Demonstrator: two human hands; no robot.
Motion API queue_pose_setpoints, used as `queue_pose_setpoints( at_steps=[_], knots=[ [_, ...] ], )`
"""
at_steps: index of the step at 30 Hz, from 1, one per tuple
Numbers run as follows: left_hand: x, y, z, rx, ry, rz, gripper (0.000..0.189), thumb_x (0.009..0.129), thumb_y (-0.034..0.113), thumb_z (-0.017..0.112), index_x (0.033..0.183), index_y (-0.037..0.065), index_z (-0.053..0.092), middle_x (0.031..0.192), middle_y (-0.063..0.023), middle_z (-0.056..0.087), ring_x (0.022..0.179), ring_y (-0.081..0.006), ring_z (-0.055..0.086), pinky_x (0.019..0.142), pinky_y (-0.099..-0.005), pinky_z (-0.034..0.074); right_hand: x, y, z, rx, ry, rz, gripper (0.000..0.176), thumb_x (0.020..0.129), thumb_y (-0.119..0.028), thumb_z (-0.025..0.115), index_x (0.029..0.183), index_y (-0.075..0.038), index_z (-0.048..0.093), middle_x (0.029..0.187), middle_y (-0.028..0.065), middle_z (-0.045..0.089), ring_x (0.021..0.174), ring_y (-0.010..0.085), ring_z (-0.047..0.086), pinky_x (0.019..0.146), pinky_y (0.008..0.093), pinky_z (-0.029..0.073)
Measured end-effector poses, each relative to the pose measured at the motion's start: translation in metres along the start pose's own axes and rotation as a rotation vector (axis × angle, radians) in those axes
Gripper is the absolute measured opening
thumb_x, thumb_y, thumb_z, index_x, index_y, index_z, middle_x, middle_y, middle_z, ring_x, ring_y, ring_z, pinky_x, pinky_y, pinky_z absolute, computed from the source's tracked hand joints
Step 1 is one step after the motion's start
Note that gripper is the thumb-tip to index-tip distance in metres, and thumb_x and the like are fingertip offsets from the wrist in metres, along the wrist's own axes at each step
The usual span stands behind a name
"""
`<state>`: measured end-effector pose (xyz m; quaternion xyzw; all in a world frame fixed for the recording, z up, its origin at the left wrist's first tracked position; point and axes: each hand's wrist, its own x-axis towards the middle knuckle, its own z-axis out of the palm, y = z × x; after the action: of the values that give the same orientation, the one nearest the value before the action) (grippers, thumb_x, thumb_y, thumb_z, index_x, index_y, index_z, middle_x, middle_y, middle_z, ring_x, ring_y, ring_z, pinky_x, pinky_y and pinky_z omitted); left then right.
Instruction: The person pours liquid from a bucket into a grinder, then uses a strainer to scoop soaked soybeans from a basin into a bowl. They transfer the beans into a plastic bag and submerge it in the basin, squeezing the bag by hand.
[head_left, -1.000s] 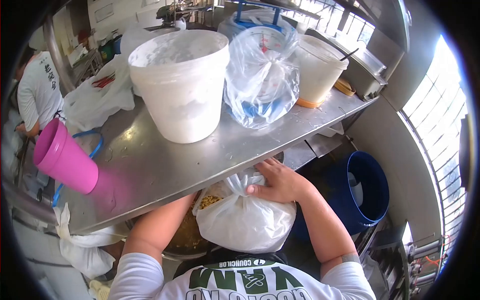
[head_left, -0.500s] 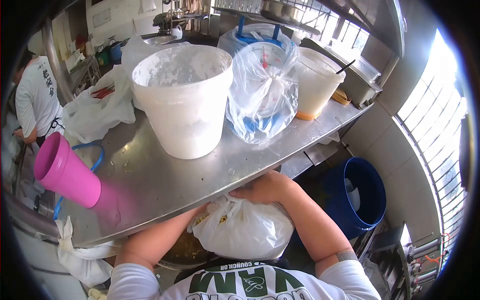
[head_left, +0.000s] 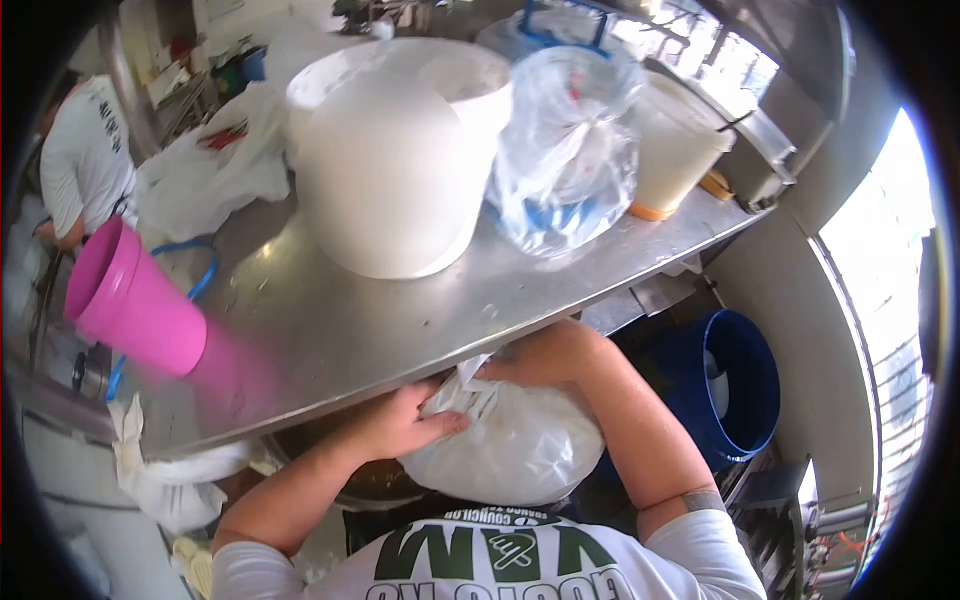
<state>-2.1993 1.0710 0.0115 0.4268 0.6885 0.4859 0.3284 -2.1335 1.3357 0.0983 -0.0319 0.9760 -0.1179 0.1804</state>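
Note:
A full white plastic bag point(head_left: 515, 450) hangs bulging between my hands, just below the edge of the steel table point(head_left: 330, 310). My left hand point(head_left: 415, 418) is at the bag's upper left, its thumb lying along the plastic and its fingers curled round the side. At the top, my right hand point(head_left: 540, 355) grips the gathered neck of the bag; its fingertips are partly hidden. Beneath the bag and my left forearm, a large round pan point(head_left: 375, 488) shows in part, with brownish contents.
On the table stand a white bucket point(head_left: 400, 190), a plastic-wrapped dial scale point(head_left: 570, 150), a lidless tub point(head_left: 675, 140) and a pink cup point(head_left: 140, 300). A blue barrel point(head_left: 740, 400) is at right. A person in a white shirt point(head_left: 85, 150) stands at far left.
My left hand has come into view from behind the bag, onto its left side. The yellowish contents seen at the bag's left are now covered. My head view has shifted slightly.

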Motion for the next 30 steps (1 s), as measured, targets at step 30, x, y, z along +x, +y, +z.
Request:
queue_pose_setpoints(
  at_steps=[30],
  knots=[
    [-0.119, 0.017, 0.013, 0.412, 0.256, 0.098, 0.028, 0.085, 0.021, 0.082, 0.085, -0.002, 0.066, 0.128, -0.0192, 0.058, 0.119, -0.0412, 0.052, 0.105, -0.0495, 0.042, 0.043, 0.04, 0.02, -0.191, 0.429, -0.194, 0.043, 0.088, -0.047, 0.076, 0.119, -0.017, 0.075, 0.124, 0.0098, 0.073, 0.117, 0.0336, 0.066, 0.103, 0.047, 0.052]
  ],
)
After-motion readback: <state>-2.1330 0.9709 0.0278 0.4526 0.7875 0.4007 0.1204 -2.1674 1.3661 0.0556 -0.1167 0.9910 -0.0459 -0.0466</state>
